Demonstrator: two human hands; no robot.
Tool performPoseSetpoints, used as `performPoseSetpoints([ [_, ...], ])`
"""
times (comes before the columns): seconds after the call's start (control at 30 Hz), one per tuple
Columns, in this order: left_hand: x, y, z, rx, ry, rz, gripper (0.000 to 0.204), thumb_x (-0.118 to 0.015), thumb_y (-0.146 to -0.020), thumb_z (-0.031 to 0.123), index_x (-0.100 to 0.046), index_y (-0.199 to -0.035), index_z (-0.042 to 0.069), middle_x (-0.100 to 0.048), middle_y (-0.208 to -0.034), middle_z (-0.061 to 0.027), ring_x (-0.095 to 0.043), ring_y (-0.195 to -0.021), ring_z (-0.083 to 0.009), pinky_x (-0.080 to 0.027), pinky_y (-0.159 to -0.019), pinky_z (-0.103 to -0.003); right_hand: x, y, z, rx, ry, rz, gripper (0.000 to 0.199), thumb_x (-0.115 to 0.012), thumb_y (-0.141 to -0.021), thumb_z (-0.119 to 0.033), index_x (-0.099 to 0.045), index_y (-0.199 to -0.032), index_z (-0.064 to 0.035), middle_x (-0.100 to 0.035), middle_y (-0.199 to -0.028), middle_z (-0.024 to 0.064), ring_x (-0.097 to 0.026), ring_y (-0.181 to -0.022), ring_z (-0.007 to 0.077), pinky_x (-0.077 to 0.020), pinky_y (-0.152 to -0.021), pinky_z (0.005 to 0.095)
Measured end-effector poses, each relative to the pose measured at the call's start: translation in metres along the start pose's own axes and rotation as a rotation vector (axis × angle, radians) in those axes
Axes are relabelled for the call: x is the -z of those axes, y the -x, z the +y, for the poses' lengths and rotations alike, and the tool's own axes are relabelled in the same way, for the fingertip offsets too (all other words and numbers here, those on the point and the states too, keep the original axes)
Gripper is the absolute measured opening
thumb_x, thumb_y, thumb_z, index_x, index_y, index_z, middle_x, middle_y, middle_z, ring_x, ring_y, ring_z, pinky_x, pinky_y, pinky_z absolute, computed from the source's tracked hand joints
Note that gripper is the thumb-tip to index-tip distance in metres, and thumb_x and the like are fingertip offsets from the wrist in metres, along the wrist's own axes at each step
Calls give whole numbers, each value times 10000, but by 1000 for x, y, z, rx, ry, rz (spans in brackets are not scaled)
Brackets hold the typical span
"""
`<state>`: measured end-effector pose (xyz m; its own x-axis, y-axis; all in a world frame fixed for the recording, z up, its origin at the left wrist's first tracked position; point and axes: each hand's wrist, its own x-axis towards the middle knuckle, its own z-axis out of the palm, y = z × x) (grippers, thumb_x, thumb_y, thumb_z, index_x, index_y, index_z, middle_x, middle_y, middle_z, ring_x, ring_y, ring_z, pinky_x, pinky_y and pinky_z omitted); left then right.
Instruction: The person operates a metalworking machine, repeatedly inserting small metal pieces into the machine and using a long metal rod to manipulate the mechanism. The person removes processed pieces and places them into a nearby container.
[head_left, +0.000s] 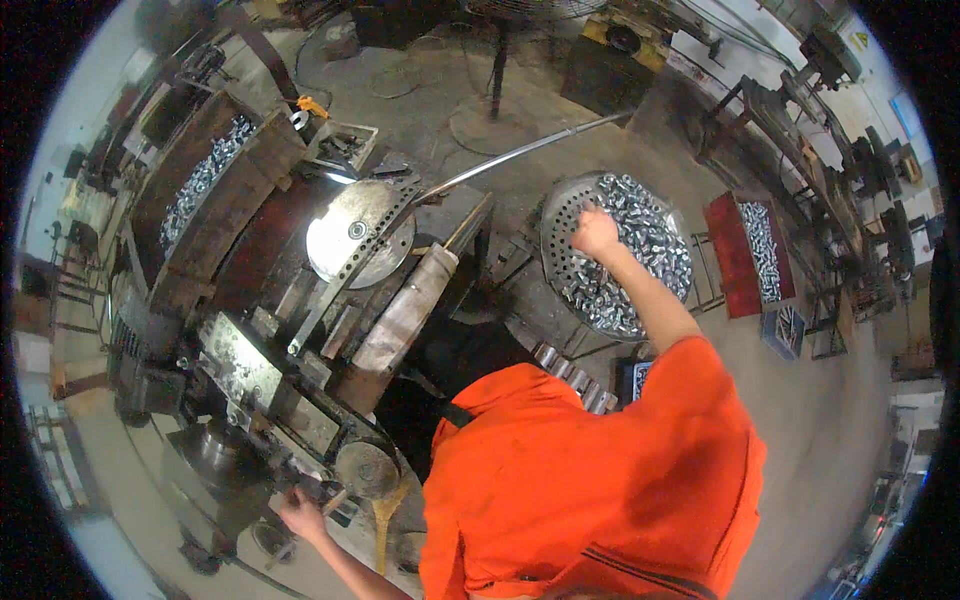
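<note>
My right hand (595, 232) reaches out over a round perforated metal tray (556, 215) heaped with several small shiny metal parts (640, 250). Its fingers are curled down into the pile. My left hand (303, 515) is low at the left, against the front of a heavy, greasy machine (250, 370), beside a small round metal fitting (365, 470). Its fingers are bent at the machine's edge, and what they hold is hidden. My orange shirt (590, 480) fills the lower middle of the view.
A shiny round disc (355, 232) and a long curved steel bar (520, 152) sit on top of the machine. A hopper of metal parts (205, 175) stands at the left, a red tray of parts (760, 250) at the right. A fan stand (497, 70) stands behind.
</note>
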<state>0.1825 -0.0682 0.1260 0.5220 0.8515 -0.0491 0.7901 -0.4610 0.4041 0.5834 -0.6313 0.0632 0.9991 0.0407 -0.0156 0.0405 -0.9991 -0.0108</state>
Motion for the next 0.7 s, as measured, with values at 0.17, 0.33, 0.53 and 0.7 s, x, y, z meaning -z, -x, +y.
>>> performPoseSetpoints([
  [0.17,-8,2,-38,18,-35,87,314,-587,-814,283,-647,-939,2,-648,-889,-182,-611,-824,-322,-449,-724,-399,-24,-50,17,156,185,-352,294,-643,-632,-251,-665,-830,-35,-640,-930,146,-576,-961,314,-463,-855,382],
  [0.33,3,16,-13,8,-152,204,295,-594,-786,338,-662,-857,61,-645,-830,-160,-605,-801,-352,-464,-699,-415,-21,-64,12,358,321,-378,417,-685,-645,-258,-608,-999,-51,-622,-1018,159,-579,-980,308,-436,-891,403],
  [0.53,27,22,4,-111,292,-25,193,-619,-770,185,-650,-866,20,-624,-695,-132,-614,-646,-226,-463,-599,-320,-16,-59,5,268,68,-50,340,-696,-612,-335,-643,-772,-40,-627,-841,176,-611,-824,325,-495,-715,418],
  [0.7,63,44,71,-152,779,-26,201,-585,-836,140,-626,-889,-50,-629,-662,-65,-576,-613,-93,-456,-570,-254,74,26,-145,894,-702,-172,273,-596,-640,-157,-701,-870,-54,-655,-794,135,-618,-751,208,-476,-698,306],
])
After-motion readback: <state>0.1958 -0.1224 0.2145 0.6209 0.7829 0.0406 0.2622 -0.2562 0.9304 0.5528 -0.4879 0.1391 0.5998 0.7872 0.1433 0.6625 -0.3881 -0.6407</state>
